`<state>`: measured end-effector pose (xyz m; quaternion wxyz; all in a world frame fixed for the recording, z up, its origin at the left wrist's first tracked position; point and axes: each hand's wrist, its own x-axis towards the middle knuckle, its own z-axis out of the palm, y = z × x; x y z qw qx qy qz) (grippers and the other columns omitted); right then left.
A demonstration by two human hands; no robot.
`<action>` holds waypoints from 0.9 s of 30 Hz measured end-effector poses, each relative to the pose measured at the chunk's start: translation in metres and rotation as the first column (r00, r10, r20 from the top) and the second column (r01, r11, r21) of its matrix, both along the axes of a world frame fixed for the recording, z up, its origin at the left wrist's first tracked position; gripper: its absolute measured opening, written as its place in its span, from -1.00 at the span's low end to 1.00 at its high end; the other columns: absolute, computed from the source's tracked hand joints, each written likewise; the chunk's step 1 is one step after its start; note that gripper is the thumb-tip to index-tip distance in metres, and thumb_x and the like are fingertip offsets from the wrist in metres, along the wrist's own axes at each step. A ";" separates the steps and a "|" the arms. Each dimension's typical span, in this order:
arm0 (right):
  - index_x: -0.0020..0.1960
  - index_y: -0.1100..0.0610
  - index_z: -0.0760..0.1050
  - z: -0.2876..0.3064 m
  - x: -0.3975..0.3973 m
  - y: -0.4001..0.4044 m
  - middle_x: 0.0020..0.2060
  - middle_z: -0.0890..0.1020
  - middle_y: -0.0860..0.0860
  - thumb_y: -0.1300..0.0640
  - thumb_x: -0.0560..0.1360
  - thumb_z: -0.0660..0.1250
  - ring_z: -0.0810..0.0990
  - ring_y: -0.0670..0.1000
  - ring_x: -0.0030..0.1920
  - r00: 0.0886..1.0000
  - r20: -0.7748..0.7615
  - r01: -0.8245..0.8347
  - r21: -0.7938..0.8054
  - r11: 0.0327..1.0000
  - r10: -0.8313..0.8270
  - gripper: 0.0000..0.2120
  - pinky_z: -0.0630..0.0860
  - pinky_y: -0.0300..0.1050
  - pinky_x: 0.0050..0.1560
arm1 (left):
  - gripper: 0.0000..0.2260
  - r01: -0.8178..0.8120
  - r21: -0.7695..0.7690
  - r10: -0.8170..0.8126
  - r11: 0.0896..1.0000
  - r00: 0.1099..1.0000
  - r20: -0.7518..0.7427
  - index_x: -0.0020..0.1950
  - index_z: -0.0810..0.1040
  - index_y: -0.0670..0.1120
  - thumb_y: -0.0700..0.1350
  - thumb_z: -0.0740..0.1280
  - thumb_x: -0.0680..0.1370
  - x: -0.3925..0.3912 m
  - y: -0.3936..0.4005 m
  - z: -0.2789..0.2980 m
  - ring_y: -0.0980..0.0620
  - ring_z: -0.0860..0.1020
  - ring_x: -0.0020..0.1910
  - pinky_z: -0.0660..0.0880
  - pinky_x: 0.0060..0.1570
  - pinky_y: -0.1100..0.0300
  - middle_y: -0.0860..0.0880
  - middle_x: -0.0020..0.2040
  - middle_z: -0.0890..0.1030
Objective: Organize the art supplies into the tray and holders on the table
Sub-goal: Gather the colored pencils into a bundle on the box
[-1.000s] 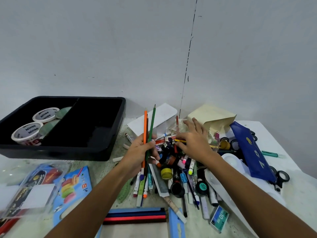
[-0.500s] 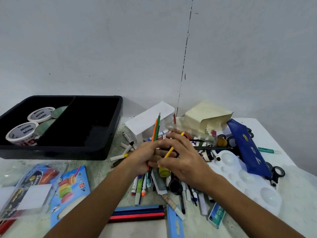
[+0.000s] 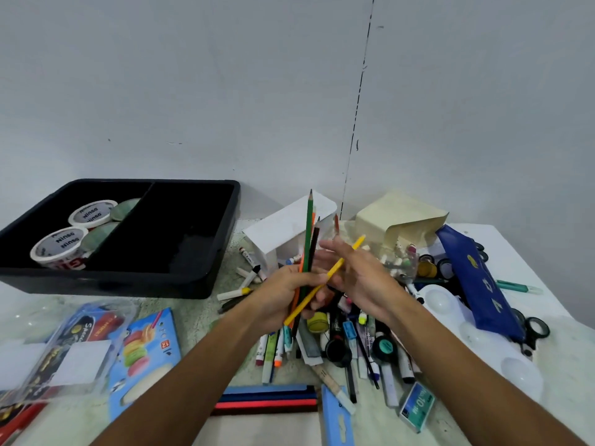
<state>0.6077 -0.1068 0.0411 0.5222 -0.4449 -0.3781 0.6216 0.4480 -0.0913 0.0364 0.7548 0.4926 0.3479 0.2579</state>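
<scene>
1. 2 hands work over the pile mid-surface. Nearest the camera: dark and red strips (image 3: 267, 401) and a blue card (image 3: 336, 420) at the front edge of the surface (image 3: 199, 320), a stack of packaged sets (image 3: 64, 355) at left.
2. Next out: the loose pile of markers and pens (image 3: 341, 346), lying flat and overlapping, right under both hands. White paint palette (image 3: 502, 346) to its right.
3. Left hand (image 3: 283, 297): fingers curled round a bundle of pencils (image 3: 308, 243), tips up, close to upright. Green, orange and a dark one are visible.
4. Right hand (image 3: 363, 278): fingers mostly straight and spread, holding nothing that I can see. A yellow pencil (image 3: 325, 281) runs diagonally across the gap, its lower end in the left hand's grip, its tip up near the right fingers. Can't tell whether the right fingers touch it.
5. Step in hand, as I read it: add the yellow pencil to the bundle. To do it well, swing it parallel to the others, square the butt ends, then tighten the left grip so none slips.
6. Beyond the hands: a white box holder (image 3: 286, 233) just behind the pencil tips, a cream paper bag (image 3: 399, 220) to its right, a blue pouch (image 3: 479, 281) with scissors (image 3: 531, 333) far right.
7. Far left: black tray (image 3: 206, 284), 2 compartments. Tape rolls (image 3: 74, 233) in the left one; the right one looks dark, nothing visible inside.
8. Pencils probably belong in the white holder: short reach.
</scene>
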 end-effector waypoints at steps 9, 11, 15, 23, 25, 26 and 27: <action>0.03 0.30 0.57 -0.004 -0.010 0.009 -0.07 0.66 0.28 0.17 0.21 0.60 0.66 0.23 0.02 0.962 -0.229 -0.152 0.011 0.988 0.151 -0.54 0.57 0.12 -0.02 | -0.67 0.230 -0.074 -0.239 0.970 0.961 -0.138 0.17 0.48 -0.30 -0.03 0.21 0.64 -0.008 -0.001 0.007 0.06 0.40 -0.46 0.34 -0.47 0.26 -0.05 -0.41 0.42; 0.01 0.31 0.55 0.000 -0.010 0.008 -0.10 0.66 0.29 0.24 0.31 0.49 0.68 0.22 -0.05 0.978 -0.171 -0.125 -0.017 0.992 0.121 -0.69 0.60 0.03 -0.19 | -0.69 0.262 -0.068 -0.270 0.963 0.947 -0.174 0.06 0.53 -0.22 0.03 0.23 0.63 -0.009 -0.001 0.006 0.06 0.41 -0.45 0.36 -0.45 0.26 -0.05 -0.40 0.42; 0.05 0.33 0.53 0.005 -0.009 0.008 -0.13 0.67 0.27 0.31 0.42 0.33 0.68 0.23 -0.06 0.971 -0.221 -0.099 -0.040 0.994 0.088 -0.79 0.63 0.10 -0.04 | -0.72 0.199 -0.056 -0.205 0.978 0.968 -0.141 -0.03 0.52 -0.19 0.04 0.29 0.56 -0.009 0.001 0.005 0.06 0.48 -0.44 0.45 -0.47 0.27 -0.09 -0.35 0.51; 0.21 0.32 0.39 0.034 -0.005 0.014 -0.11 0.65 0.28 0.41 0.60 0.10 0.65 0.30 0.02 0.937 -0.336 0.145 0.128 0.981 -0.095 -0.78 0.61 0.14 0.06 | -0.48 -0.207 -0.388 0.295 0.898 0.938 0.182 0.12 0.56 -0.23 0.22 0.15 0.57 -0.019 0.010 -0.011 -0.22 0.64 -0.05 0.57 0.02 -0.13 -0.28 0.02 0.63; 0.22 0.30 0.39 0.039 -0.010 0.013 -0.09 0.64 0.28 0.41 0.60 0.10 0.63 0.32 0.07 0.933 -0.342 0.183 0.171 0.968 -0.116 -0.77 0.58 0.15 0.13 | -0.45 -0.283 -0.480 0.449 0.831 0.850 0.276 0.15 0.55 -0.22 0.25 0.14 0.57 -0.013 0.005 -0.016 -0.27 0.61 0.10 0.45 0.21 -0.26 -0.29 0.12 0.62; 0.23 0.29 0.39 0.039 -0.014 0.012 -0.08 0.64 0.27 0.41 0.60 0.10 0.63 0.32 0.08 0.935 -0.335 0.188 0.180 0.966 -0.119 -0.76 0.57 0.15 0.15 | -0.45 -0.285 -0.513 0.488 0.810 0.812 0.319 0.15 0.55 -0.21 0.26 0.14 0.57 -0.009 0.003 -0.017 -0.29 0.59 0.15 0.39 0.26 -0.29 -0.29 0.16 0.61; 0.25 0.29 0.39 0.038 -0.018 0.011 -0.08 0.64 0.27 0.41 0.59 0.12 0.63 0.32 0.08 0.939 -0.324 0.184 0.182 0.966 -0.117 -0.75 0.56 0.16 0.16 | -0.44 -0.276 -0.537 0.511 0.797 0.782 0.357 0.17 0.54 -0.21 0.27 0.14 0.56 -0.004 0.001 -0.014 -0.29 0.57 0.17 0.37 0.28 -0.30 -0.30 0.18 0.60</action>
